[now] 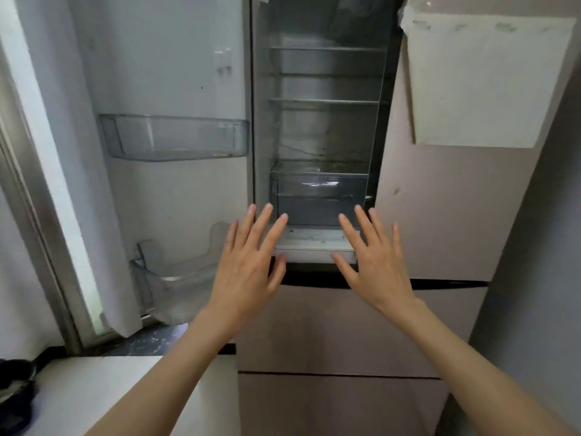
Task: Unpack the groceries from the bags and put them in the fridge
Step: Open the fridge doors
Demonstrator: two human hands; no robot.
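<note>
The fridge (440, 215) stands in front of me with its left door (169, 73) swung open. Inside, several bare glass shelves (325, 102) sit above a clear crisper drawer (320, 187). My left hand (248, 262) and my right hand (374, 259) are both held up, fingers spread, palms toward the fridge's lower opening. Neither hand holds anything. No bags or groceries are in view.
The open door carries a clear bin (174, 136) at mid height and a tilted bin (179, 278) lower down. The right fridge door is closed with a white sheet (484, 77) on it. A white counter (103, 391) with a dark pan (15, 382) lies at lower left.
</note>
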